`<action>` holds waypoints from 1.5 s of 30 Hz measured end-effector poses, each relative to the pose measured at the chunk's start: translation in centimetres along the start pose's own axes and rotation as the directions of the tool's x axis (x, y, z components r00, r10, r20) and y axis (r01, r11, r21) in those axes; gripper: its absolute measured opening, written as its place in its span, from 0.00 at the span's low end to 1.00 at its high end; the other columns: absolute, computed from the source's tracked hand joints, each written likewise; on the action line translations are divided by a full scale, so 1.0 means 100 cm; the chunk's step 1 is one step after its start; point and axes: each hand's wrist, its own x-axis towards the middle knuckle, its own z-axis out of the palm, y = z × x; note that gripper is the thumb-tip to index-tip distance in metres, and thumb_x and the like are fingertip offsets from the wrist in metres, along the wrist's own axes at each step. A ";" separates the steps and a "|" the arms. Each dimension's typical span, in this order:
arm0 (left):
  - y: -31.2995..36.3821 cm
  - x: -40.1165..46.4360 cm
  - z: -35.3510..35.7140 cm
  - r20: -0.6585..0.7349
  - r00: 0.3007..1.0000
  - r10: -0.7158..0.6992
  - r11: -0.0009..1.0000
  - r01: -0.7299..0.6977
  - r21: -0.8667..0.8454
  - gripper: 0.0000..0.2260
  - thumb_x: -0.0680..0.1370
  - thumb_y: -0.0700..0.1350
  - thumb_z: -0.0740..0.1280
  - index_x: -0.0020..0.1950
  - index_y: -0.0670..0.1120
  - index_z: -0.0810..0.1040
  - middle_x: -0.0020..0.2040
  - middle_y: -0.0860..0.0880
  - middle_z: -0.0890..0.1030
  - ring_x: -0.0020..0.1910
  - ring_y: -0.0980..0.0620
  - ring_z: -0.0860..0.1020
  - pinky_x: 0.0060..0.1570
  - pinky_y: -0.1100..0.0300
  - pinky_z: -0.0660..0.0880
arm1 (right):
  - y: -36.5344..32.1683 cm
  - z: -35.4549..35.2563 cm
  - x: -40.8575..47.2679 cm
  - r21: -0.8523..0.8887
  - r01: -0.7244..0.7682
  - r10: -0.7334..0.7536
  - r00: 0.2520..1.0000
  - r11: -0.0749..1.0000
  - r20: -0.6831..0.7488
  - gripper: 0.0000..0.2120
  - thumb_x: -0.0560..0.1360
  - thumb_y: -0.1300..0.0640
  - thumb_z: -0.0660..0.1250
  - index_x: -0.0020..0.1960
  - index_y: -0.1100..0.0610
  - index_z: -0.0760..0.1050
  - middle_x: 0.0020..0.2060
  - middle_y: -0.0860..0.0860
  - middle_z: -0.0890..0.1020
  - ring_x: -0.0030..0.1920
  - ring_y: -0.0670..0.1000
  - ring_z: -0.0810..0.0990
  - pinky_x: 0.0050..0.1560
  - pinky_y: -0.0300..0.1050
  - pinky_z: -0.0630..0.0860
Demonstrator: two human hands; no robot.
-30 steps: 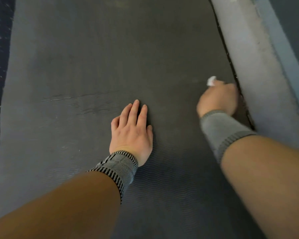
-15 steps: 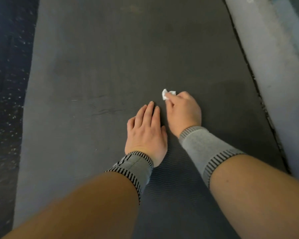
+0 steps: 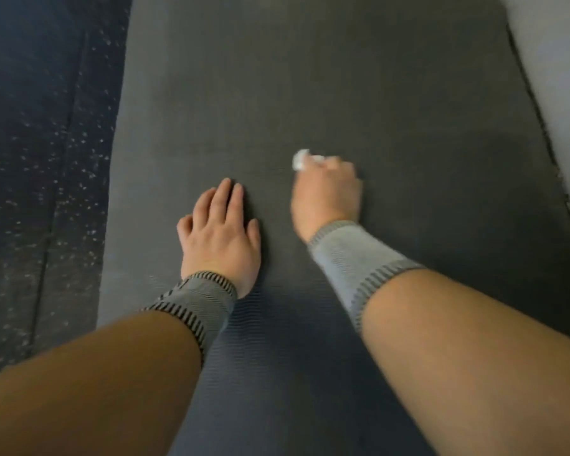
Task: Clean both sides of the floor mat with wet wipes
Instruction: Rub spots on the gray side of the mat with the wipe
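A dark grey ribbed floor mat (image 3: 310, 77) lies flat and runs away from me. My left hand (image 3: 219, 236) rests flat on it, fingers straight and together. To its right, my right hand (image 3: 326, 195) is curled round a small wad of white wet wipe (image 3: 300, 158) that pokes out past the knuckles and sits against the mat. That hand is blurred. Both wrists wear grey knitted bands.
Dark speckled rubber flooring (image 3: 40, 159) borders the mat's left edge. A lighter grey mat or padded strip (image 3: 560, 77) runs along the right edge, with a dark gap between it and the floor mat.
My right hand with the wipe swept left from the mat's right edge to beside the left hand, then moved a little back to the right. The left hand stayed pressed flat.
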 end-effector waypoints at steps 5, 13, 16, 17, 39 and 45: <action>-0.005 0.001 0.002 -0.012 0.999 0.036 0.999 -0.036 -0.008 0.30 0.79 0.59 0.43 0.79 0.50 0.56 0.79 0.52 0.55 0.74 0.52 0.51 0.66 0.52 0.48 | 0.003 -0.003 -0.007 -0.143 0.065 -0.071 0.997 0.988 -0.037 0.15 0.77 0.52 0.56 0.60 0.47 0.75 0.50 0.51 0.80 0.53 0.58 0.72 0.45 0.48 0.65; -0.006 -0.001 0.003 -0.009 0.999 0.035 0.998 -0.035 -0.043 0.28 0.80 0.57 0.45 0.78 0.48 0.56 0.79 0.51 0.56 0.75 0.52 0.51 0.66 0.54 0.47 | -0.047 0.012 -0.002 0.061 0.173 -0.178 0.980 0.983 0.092 0.17 0.79 0.53 0.53 0.66 0.45 0.71 0.56 0.50 0.78 0.56 0.56 0.71 0.53 0.48 0.67; -0.006 0.000 0.002 -0.024 0.999 0.023 0.995 -0.026 -0.101 0.30 0.80 0.60 0.45 0.79 0.48 0.55 0.79 0.51 0.56 0.75 0.53 0.52 0.67 0.56 0.46 | -0.044 0.006 -0.002 0.229 0.205 -0.233 0.967 0.951 0.101 0.15 0.79 0.51 0.55 0.59 0.48 0.77 0.49 0.53 0.82 0.50 0.57 0.74 0.50 0.48 0.70; -0.006 0.000 0.001 -0.029 0.999 0.015 0.994 -0.018 -0.105 0.31 0.79 0.62 0.44 0.79 0.48 0.55 0.79 0.51 0.56 0.75 0.53 0.53 0.67 0.56 0.47 | -0.035 0.003 -0.002 0.336 0.153 -0.184 0.981 0.929 0.062 0.15 0.79 0.53 0.55 0.58 0.51 0.78 0.48 0.54 0.82 0.50 0.57 0.75 0.52 0.49 0.71; -0.010 0.050 -0.019 -0.117 0.988 -0.097 0.930 0.048 -0.364 0.17 0.78 0.38 0.62 0.66 0.47 0.78 0.63 0.45 0.78 0.60 0.42 0.74 0.59 0.54 0.70 | -0.019 0.016 -0.012 -0.008 0.134 -0.134 0.983 0.991 -0.125 0.09 0.70 0.61 0.63 0.50 0.56 0.75 0.51 0.55 0.75 0.51 0.59 0.71 0.51 0.53 0.68; -0.078 0.073 -0.027 -0.192 0.968 -0.163 0.948 0.100 -0.301 0.14 0.80 0.41 0.63 0.64 0.46 0.80 0.60 0.44 0.78 0.57 0.43 0.75 0.61 0.58 0.72 | -0.020 0.016 -0.012 0.008 0.150 -0.147 0.975 0.989 -0.165 0.08 0.69 0.62 0.65 0.48 0.57 0.75 0.50 0.56 0.76 0.49 0.60 0.72 0.48 0.54 0.69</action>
